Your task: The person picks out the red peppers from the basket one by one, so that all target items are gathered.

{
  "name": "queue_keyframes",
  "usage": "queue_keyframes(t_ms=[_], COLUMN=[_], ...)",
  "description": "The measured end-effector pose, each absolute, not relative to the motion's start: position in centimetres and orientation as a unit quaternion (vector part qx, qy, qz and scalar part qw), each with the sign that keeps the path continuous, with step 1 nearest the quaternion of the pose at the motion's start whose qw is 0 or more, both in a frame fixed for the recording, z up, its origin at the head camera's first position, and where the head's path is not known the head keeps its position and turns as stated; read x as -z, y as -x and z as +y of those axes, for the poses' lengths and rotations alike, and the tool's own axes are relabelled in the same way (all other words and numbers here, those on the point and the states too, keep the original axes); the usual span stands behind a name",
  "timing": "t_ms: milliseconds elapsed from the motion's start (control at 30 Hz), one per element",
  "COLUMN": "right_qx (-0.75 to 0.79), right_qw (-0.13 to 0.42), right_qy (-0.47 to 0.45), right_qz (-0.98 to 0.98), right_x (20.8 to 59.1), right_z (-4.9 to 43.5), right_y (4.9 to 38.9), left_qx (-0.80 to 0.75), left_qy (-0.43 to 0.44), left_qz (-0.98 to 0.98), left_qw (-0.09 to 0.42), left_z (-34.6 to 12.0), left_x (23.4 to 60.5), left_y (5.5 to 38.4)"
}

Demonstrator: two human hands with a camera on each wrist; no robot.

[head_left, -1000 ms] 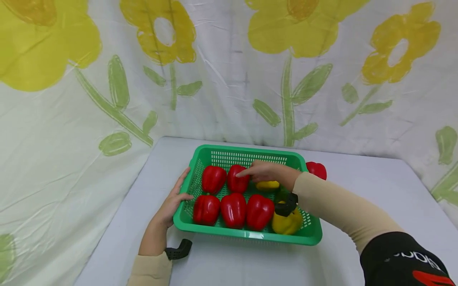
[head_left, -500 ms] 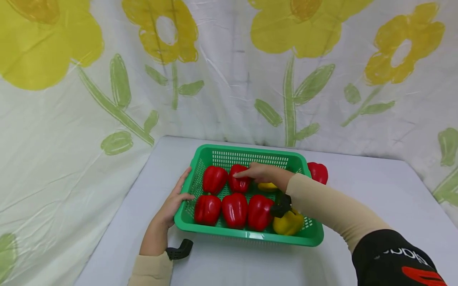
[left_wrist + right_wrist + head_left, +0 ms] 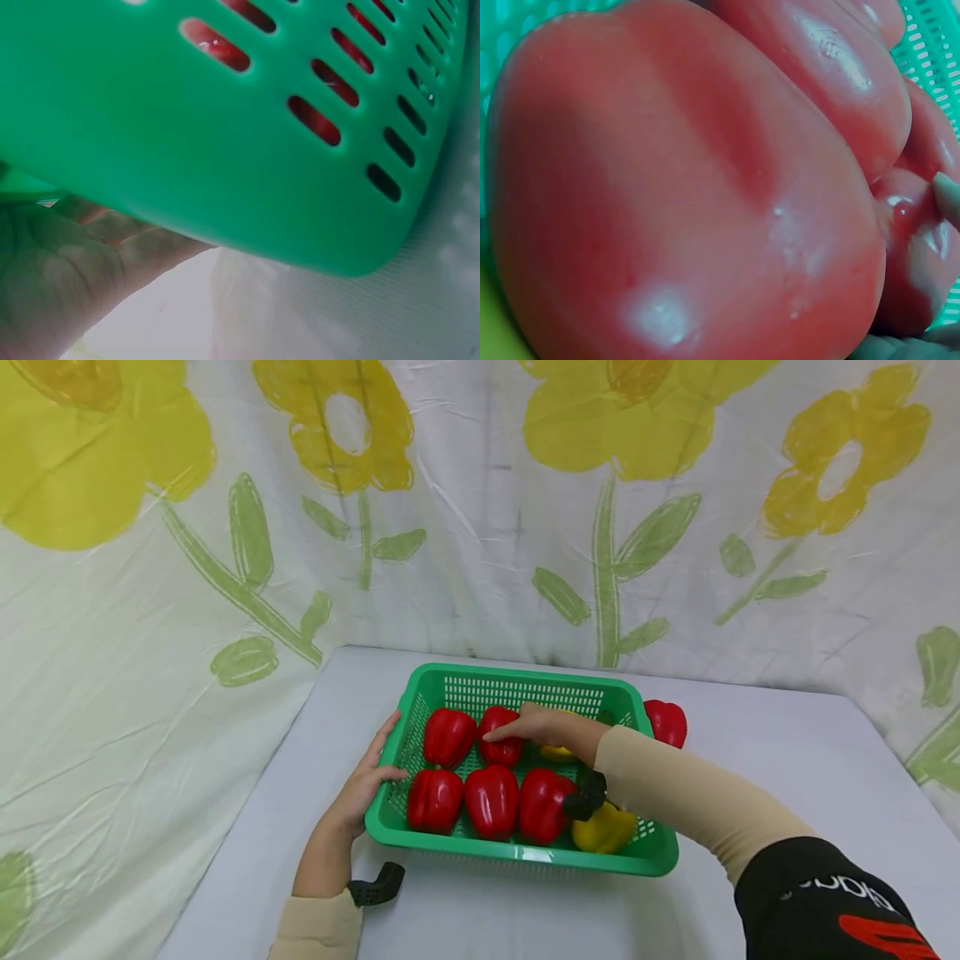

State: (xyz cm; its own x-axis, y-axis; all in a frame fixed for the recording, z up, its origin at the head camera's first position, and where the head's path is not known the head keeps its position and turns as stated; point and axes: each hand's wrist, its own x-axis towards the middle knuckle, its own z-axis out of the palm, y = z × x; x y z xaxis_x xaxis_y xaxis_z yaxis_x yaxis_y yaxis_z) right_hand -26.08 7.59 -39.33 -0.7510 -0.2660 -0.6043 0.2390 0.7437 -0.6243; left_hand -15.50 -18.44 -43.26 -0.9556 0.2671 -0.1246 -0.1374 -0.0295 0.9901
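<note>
White tabletop (image 3: 765, 752) below, left grip (image 3: 362, 789) clamps a basket (image 3: 525, 853); right grip (image 3: 534, 725), closure unclear, has dipped slightly on a red pepper (image 3: 501, 753).

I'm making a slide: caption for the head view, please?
Left hand grips the basket while right hand touches a red pepper inside.

A white sheet (image 3: 465, 593) hung behind a white-topped table (image 3: 772, 735) and ran down past its left side. It bore large yellow flowers (image 3: 618, 431), one with a darker centre, on green stems (image 3: 602, 577) with loose leaves (image 3: 657, 537). Creases and faint dark lines marked the fabric, and soft, pale light lay across the tabletop.
</note>
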Motion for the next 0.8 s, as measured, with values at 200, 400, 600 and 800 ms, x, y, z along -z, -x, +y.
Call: queue_keyframes(t_ms=[200, 400, 600, 800], right_qx=[0.359, 0.363, 0.372, 0.394], right_qw=[0.343, 0.331, 0.307, 0.294], right_qy=[0.006, 0.018, 0.016, 0.008], right_qz=[0.868, 0.871, 0.876, 0.871], right_x=[39.32, 38.95, 38.95, 39.10], right_z=[7.54, 7.63, 7.78, 8.04], right_y=[26.21, 26.17, 26.13, 26.16], left_qx=[-0.717, -0.717, -0.717, -0.716], left_qy=[-0.041, -0.043, -0.044, -0.042], left_qz=[0.681, 0.681, 0.681, 0.682], left_qw=[0.145, 0.143, 0.142, 0.142], left_z=[-18.42, -18.36, -18.32, -18.38], left_x=[43.27, 43.14, 43.21, 43.20], left_y=[15.50, 15.43, 15.46, 15.46])
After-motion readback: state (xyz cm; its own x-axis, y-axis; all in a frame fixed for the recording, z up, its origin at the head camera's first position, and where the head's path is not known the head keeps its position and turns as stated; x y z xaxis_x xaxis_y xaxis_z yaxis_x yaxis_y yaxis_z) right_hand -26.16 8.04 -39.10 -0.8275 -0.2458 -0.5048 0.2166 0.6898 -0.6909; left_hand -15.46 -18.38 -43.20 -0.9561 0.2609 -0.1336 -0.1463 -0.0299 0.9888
